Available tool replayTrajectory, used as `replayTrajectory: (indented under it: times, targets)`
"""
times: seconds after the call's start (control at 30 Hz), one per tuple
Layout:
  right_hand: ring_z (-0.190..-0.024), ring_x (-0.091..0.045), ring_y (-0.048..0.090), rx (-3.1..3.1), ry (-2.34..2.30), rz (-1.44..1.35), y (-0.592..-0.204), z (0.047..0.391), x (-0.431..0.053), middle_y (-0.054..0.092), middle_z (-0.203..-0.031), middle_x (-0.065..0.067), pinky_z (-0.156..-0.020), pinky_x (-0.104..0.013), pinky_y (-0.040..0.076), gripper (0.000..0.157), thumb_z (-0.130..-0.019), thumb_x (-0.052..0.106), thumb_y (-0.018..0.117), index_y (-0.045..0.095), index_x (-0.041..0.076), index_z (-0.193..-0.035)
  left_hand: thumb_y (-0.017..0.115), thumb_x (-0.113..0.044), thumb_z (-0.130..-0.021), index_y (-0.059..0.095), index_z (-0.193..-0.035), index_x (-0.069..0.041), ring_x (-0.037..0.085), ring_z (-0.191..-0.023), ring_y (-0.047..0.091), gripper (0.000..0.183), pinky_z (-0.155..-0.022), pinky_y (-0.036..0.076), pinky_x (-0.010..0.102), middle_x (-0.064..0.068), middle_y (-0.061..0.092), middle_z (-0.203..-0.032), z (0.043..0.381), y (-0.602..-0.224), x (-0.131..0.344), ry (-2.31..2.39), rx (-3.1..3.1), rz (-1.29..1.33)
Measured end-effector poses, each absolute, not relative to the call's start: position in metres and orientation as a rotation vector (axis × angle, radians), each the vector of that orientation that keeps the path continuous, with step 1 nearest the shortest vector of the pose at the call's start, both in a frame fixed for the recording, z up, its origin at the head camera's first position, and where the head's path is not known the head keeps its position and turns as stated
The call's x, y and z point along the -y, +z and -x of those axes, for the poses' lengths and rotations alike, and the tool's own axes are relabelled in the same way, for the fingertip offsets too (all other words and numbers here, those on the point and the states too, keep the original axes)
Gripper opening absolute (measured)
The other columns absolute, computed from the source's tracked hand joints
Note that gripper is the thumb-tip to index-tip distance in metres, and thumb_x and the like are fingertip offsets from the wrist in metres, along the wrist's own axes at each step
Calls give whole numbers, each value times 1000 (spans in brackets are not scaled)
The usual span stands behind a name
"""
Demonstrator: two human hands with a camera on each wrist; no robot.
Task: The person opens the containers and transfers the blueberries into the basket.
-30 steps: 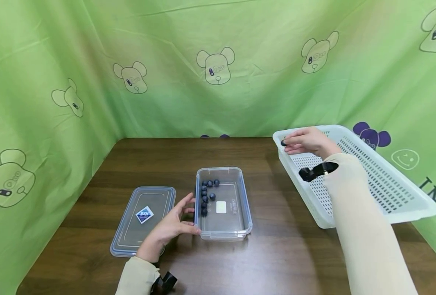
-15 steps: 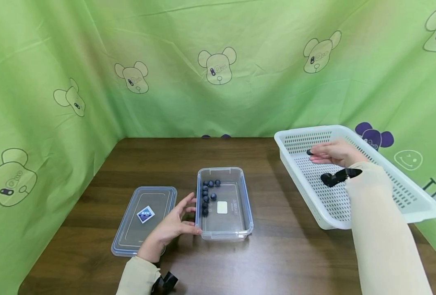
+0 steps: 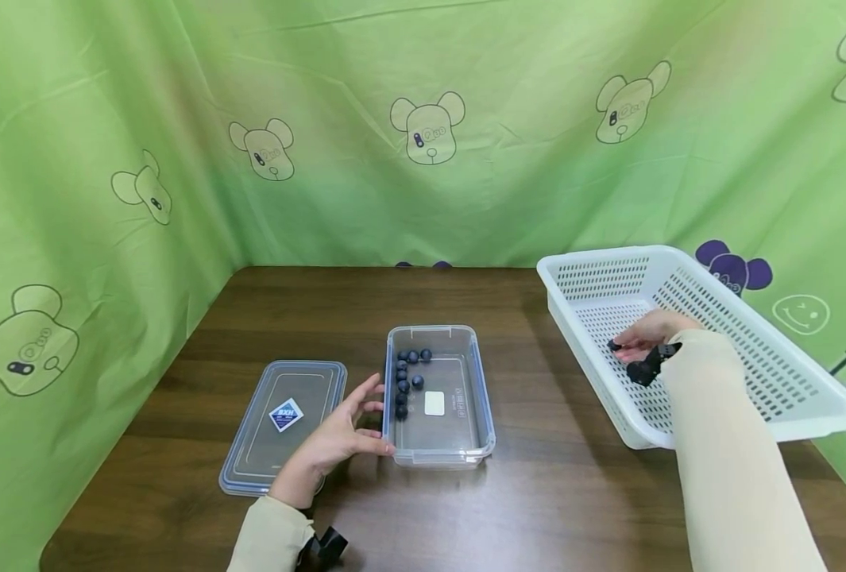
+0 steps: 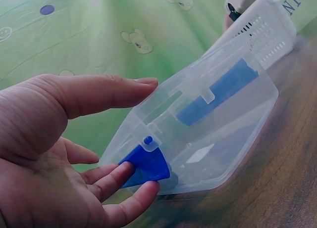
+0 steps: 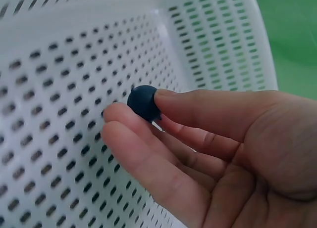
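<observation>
Between its thumb and fingertips my right hand (image 3: pixel 654 330) pinches a blueberry (image 5: pixel 143 103), low inside the white slotted basket (image 3: pixel 640 435). My left hand (image 3: pixel 333 445) rests against the left side of a clear lidless food container (image 3: pixel 437 457). Its thumb lies at the near corner of the rim, and the fingers touch a blue side latch (image 4: pixel 148 164) without curling round it. Several blueberries (image 3: pixel 403 387) lie in the container, most of them along its left wall.
Left of the container lies its clear lid (image 3: pixel 268 445) with blue edging, partly behind my left hand. A green curtain (image 3: pixel 351 199) hangs at the back and sides of the brown wooden table (image 3: pixel 523 508).
My right hand, with the blueberry in its fingertips, has moved from over the basket's left rim rightward and then down inside. My left hand keeps its place at the container.
</observation>
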State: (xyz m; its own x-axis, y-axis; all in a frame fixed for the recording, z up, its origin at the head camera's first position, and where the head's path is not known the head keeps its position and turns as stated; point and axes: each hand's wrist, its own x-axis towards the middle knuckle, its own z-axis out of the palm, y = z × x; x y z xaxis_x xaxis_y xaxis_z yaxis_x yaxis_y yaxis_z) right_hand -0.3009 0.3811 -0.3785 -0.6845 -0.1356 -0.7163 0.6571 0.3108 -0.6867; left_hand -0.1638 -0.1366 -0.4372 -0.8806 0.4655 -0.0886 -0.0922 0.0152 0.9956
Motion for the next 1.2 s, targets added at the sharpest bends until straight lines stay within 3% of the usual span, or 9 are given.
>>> replayTrajectory:
  times: [0.47, 0.73, 0.9, 1.03, 1.2]
  targets:
    - [-70, -12, 71, -1931, -1337, -424, -380, 296, -388, 71, -76, -11, -73, -21, 56, 15, -99, 1, 51, 62, -8, -92, 76, 16, -72, 9, -156, 5, 36, -126, 39, 109, -90, 51, 32, 28, 23, -155, 164, -437, 136, 1924, -1896, -394]
    - [-72, -12, 71, -1874, -1415, -463, -370, 288, -393, 72, -77, -11, -74, -22, 56, 20, -102, 4, 45, 61, -7, -96, 76, 16, -72, 9, -156, 4, 36, -127, 38, 108, -91, 51, 32, 27, 23, -155, 164, -437, 136, 1917, -1900, -393]
    - [-76, -16, 72, -1763, -1575, -493, -358, 289, -395, 72, -81, -13, -80, -22, 55, 30, -105, 5, 41, 66, -2, -89, 76, 15, -72, 9, -156, 5, 36, -127, 39, 108, -91, 51, 33, 27, 24, -154, 163, -437, 136, 1911, -1906, -389]
    - [-85, -18, 72, -1689, -1666, -331, -349, 298, -397, 73, -90, -12, -88, -25, 52, 33, -105, 2, 42, 71, 5, -88, 77, 14, -72, 9, -156, 5, 36, -127, 38, 108, -92, 51, 34, 27, 24, -155, 163, -437, 136, 1910, -1907, -388]
    - [-90, -18, 72, -1696, -1735, -153, -338, 307, -390, 73, -94, -12, -91, -28, 52, 26, -104, 3, 48, 71, 6, -93, 77, 14, -71, 9, -156, 5, 35, -126, 38, 109, -92, 51, 34, 27, 24, -154, 164, -437, 136, 1915, -1911, -387]
